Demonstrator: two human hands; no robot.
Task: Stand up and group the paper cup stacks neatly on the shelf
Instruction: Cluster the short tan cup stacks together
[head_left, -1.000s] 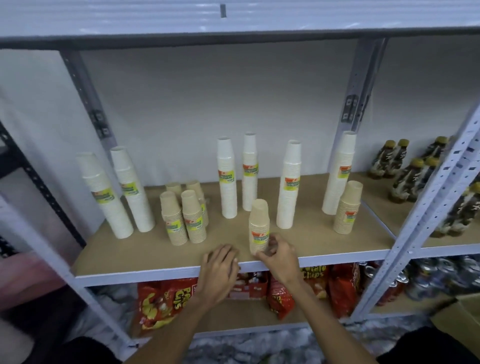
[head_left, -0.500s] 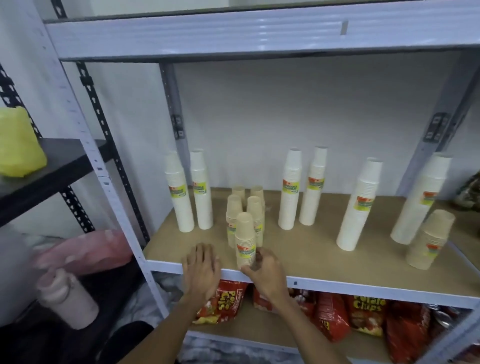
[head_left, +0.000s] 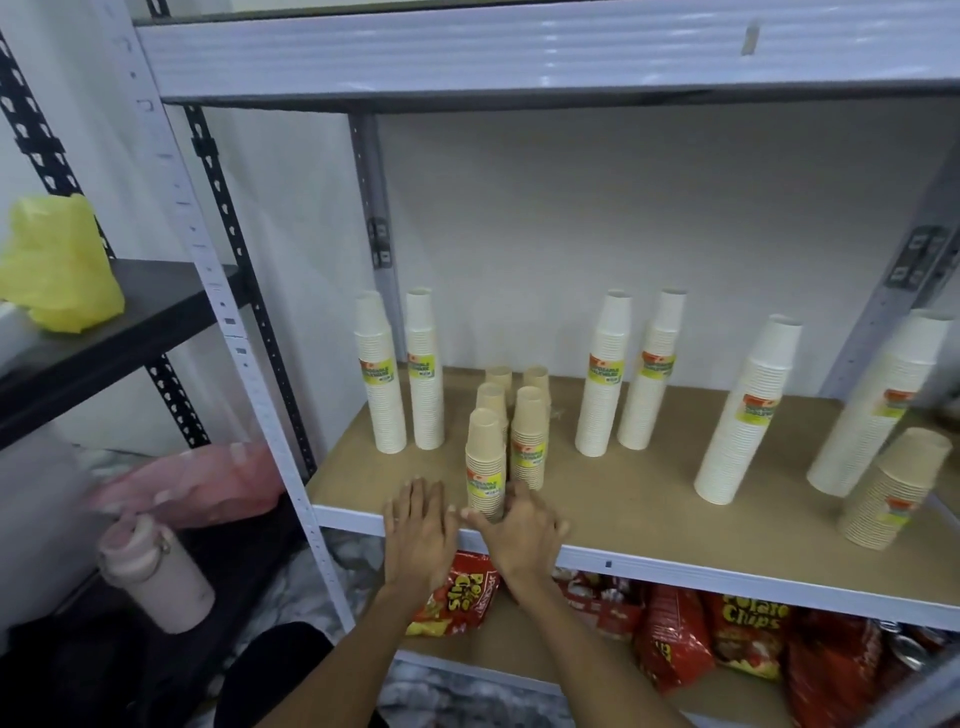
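Standing at the front of the brown shelf board (head_left: 623, 499) is a short tan cup stack (head_left: 485, 462), beside several other short tan stacks (head_left: 530, 436). My right hand (head_left: 519, 530) grips its base, thumb on the left and fingers on the right. My left hand (head_left: 418, 525) rests flat on the shelf's front edge just left of it. Two tall white stacks (head_left: 379, 374) stand at the back left and two more (head_left: 605, 374) in the middle. Further right stand single white stacks (head_left: 743, 410) (head_left: 878, 405) and another short tan stack (head_left: 893, 488).
Red chip bags (head_left: 748, 634) fill the shelf below. A grey upright post (head_left: 249, 364) borders the left end. Beyond it a black shelf holds a yellow bag (head_left: 57, 265); lower down sit a pink bag (head_left: 197, 483) and a pale pink bottle (head_left: 156, 571).
My right hand has slid the short tan stack leftward along the shelf front to the group of tan stacks. My left hand moved left alongside it.
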